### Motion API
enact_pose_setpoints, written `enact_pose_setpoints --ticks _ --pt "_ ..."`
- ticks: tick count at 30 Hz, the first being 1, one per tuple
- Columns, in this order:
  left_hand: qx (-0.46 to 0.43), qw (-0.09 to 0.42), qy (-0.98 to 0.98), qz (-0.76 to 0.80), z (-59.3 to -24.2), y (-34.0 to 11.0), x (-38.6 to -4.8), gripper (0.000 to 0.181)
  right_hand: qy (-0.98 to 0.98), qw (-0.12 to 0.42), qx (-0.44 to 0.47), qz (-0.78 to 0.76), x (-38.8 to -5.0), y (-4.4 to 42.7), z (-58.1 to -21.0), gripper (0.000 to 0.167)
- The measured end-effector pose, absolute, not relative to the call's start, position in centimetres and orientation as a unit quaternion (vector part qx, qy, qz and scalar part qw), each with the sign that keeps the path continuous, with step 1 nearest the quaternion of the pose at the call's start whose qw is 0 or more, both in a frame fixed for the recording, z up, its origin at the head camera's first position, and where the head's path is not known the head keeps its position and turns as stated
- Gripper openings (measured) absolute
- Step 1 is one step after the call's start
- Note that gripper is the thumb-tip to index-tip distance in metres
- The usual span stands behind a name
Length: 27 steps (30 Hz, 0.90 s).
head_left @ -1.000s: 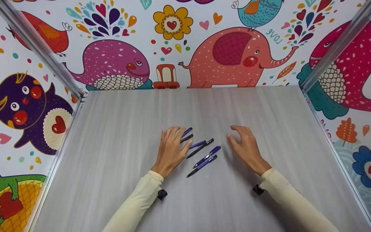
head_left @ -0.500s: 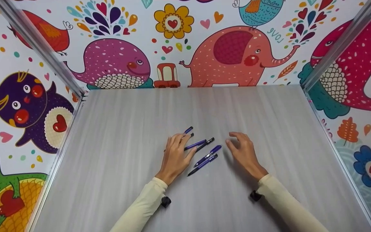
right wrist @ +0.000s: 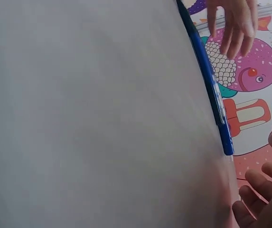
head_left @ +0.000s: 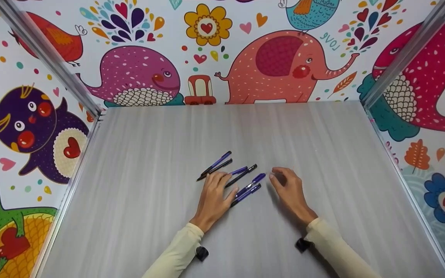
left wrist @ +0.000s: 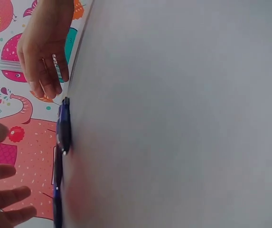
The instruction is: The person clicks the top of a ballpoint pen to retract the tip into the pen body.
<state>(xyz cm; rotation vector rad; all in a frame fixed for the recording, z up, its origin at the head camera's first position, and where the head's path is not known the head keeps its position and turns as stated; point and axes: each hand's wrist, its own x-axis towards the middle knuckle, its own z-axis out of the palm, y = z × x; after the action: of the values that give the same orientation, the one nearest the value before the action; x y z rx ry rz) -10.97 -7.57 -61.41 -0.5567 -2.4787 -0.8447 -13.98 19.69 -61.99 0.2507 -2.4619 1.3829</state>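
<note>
Several blue and black pens lie slanted on the grey table in loose pairs. The far pair, a blue pen [head_left: 218, 160] and a black pen [head_left: 221, 165], is fully in sight. My left hand [head_left: 214, 199] hovers over the left ends of the middle blue pen [head_left: 240, 170] and the near pens, partly hiding them. Its fingers [left wrist: 12, 194] are spread, holding nothing, in the left wrist view. Right of the near blue pen [head_left: 259, 178], my right hand [head_left: 292, 195] is loosely bent. The right wrist view shows its fingers [right wrist: 257, 187] apart from a blue pen [right wrist: 207, 71].
The grey wood-grain table [head_left: 149, 143] is bounded by printed walls on the back and both sides. Metal posts [head_left: 411, 58] rise at the back corners. A black wrist camera [head_left: 202, 253] sits under the left sleeve, another [head_left: 303, 244] under the right.
My left hand has moved toward me and slightly right, from the far pens to the near ones, uncovering the far pair. The right hand has come somewhat nearer me. The pens look unmoved.
</note>
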Motion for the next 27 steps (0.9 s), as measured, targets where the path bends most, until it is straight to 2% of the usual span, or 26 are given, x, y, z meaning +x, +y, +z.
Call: enact_pose_setpoints --ticks 13,20,27 --pt "-0.221 0.259 -0.895 -0.288 -62.1 -7.0 -9.5 0.040 -0.849 0.163 0.080 0.496 -13.1 18.7 -63.1 0.019" --pt "-0.232 0.288 -0.887 -0.278 -62.6 -6.9 -9.0 0.035 -0.853 0.192 0.112 0.473 -12.9 18.3 -63.6 0.022" --pt "-0.224 0.278 -0.890 -0.284 -63.0 -6.9 -8.4 0.033 -0.857 0.197 0.121 0.460 -12.6 17.9 -63.9 0.023"
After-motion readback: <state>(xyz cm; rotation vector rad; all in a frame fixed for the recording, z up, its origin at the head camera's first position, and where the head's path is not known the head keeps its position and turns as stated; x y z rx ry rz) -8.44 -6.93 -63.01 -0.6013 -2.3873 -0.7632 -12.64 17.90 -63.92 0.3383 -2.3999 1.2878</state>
